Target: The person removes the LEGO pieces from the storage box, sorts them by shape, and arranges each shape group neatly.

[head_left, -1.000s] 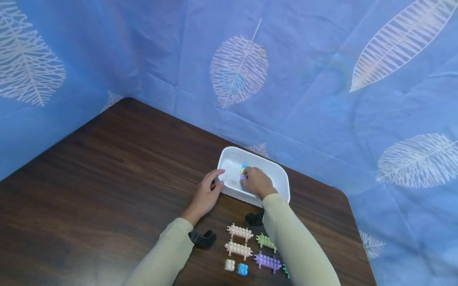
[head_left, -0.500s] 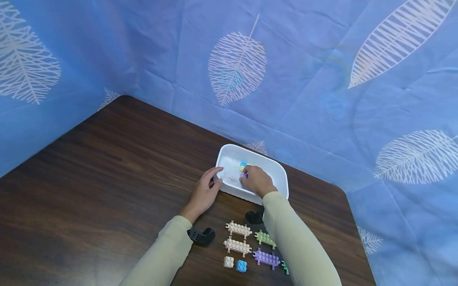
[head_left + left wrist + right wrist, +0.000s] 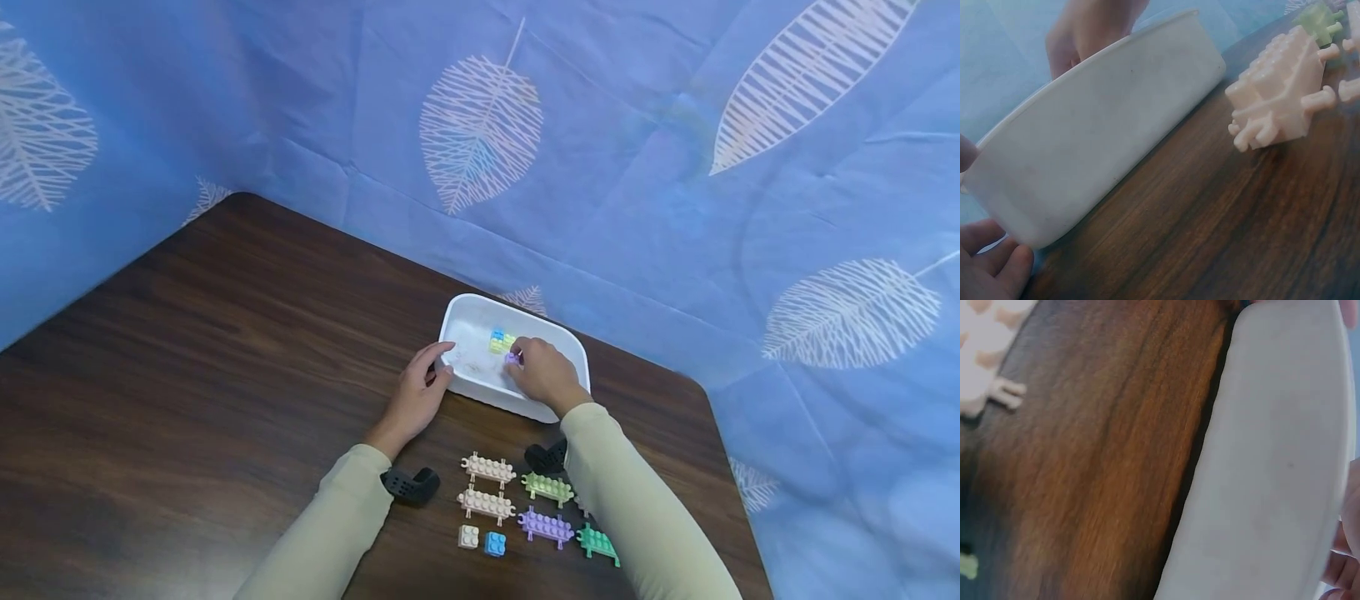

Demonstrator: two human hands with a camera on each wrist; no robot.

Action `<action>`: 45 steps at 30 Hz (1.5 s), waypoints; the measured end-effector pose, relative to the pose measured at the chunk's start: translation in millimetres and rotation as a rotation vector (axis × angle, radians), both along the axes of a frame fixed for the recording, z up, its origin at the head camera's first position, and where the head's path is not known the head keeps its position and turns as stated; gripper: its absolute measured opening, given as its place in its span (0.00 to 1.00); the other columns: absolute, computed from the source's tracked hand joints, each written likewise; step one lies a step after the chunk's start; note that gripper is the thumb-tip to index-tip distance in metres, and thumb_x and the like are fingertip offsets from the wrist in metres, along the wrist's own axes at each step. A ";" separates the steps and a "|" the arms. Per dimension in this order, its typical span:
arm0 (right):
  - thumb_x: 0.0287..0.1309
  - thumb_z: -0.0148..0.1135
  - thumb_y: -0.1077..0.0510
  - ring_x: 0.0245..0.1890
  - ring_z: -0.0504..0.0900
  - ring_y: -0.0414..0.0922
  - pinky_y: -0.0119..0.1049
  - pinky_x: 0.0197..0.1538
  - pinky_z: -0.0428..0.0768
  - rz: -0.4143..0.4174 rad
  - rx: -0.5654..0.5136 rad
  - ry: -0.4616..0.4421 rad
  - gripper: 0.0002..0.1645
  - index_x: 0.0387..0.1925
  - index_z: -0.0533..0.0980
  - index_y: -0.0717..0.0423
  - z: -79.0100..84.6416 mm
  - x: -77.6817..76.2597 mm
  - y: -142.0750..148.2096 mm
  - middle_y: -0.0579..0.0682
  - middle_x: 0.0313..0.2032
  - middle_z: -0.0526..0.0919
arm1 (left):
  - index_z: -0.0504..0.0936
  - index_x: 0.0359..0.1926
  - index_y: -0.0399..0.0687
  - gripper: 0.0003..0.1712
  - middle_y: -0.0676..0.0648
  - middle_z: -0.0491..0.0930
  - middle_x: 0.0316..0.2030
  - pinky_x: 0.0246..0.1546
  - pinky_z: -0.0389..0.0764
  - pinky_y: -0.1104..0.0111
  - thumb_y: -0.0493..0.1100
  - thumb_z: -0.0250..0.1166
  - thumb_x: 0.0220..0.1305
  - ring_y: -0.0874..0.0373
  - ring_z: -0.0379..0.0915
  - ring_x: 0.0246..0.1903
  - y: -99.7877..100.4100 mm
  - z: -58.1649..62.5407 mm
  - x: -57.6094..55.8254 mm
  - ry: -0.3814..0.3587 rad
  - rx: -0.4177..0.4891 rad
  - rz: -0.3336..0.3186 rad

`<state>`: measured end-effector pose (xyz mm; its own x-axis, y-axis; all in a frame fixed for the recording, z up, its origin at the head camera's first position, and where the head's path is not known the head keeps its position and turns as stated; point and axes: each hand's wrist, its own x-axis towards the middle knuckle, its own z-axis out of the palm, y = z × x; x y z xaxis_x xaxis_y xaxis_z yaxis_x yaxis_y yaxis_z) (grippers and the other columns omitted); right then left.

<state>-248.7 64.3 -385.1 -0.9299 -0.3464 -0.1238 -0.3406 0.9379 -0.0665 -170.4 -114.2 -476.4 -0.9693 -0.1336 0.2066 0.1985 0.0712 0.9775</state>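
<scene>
My left hand [image 3: 415, 392] grips the left end of a white plastic bin [image 3: 495, 401], with a finger at the rim and the others low against the side in the left wrist view. Inside the bin, my right hand [image 3: 543, 371] pinches a small purple toy brick [image 3: 513, 358] between thumb and fingers. Just behind it on the bin floor are a blue brick [image 3: 497, 334] and yellow bricks [image 3: 497, 346]. Part of the bin's interior is hidden behind the right hand; the wrist views mostly show the bin's outer wall [image 3: 1104, 125].
In front of the bin lie studded pegged pieces: two peach [image 3: 488, 468] [image 3: 486, 503], a light green [image 3: 547, 487], a purple [image 3: 545, 527] and a green one [image 3: 597, 542]. A cream brick [image 3: 468, 537] and a blue brick [image 3: 495, 543] sit nearer me. A blue leaf-print cloth [image 3: 600, 208] hangs behind the table.
My right hand has shifted slightly right inside the bin with the purple brick, uncovering more of the yellow bricks. My left hand stays on the bin's end. The head view has shifted a little.
</scene>
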 end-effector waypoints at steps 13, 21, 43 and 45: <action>0.60 0.58 0.49 0.33 0.78 0.43 0.43 0.35 0.80 0.054 -0.006 0.127 0.15 0.43 0.78 0.55 22.4 36.8 18.6 0.49 0.37 0.80 | 0.69 0.64 0.46 0.23 0.43 0.61 0.67 0.62 0.67 0.52 0.40 0.52 0.69 0.49 0.55 0.68 2.3 -0.1 1.3 -0.007 -0.023 -0.011; 0.58 0.63 0.50 0.26 0.73 0.40 0.38 0.26 0.76 0.051 -0.004 0.195 0.14 0.42 0.78 0.53 31.3 76.0 39.8 0.49 0.37 0.80 | 0.69 0.64 0.47 0.23 0.42 0.61 0.67 0.63 0.67 0.53 0.41 0.52 0.70 0.50 0.55 0.68 5.0 0.9 2.4 -0.015 -0.023 -0.011; 0.49 0.70 0.53 0.24 0.71 0.33 0.28 0.22 0.71 -0.056 -0.050 0.227 0.13 0.38 0.79 0.50 -1.4 180.0 81.2 0.42 0.31 0.78 | 0.68 0.65 0.48 0.23 0.44 0.61 0.67 0.63 0.67 0.56 0.42 0.50 0.71 0.51 0.55 0.68 -2.5 7.1 -0.1 -0.051 -0.038 -0.030; 0.49 0.70 0.53 0.25 0.73 0.33 0.29 0.23 0.72 -0.069 -0.043 0.215 0.13 0.37 0.79 0.49 -5.1 190.0 85.3 0.40 0.30 0.77 | 0.68 0.65 0.48 0.23 0.44 0.60 0.67 0.63 0.67 0.56 0.42 0.49 0.71 0.51 0.54 0.68 -1.6 6.5 -0.6 -0.055 -0.036 -0.036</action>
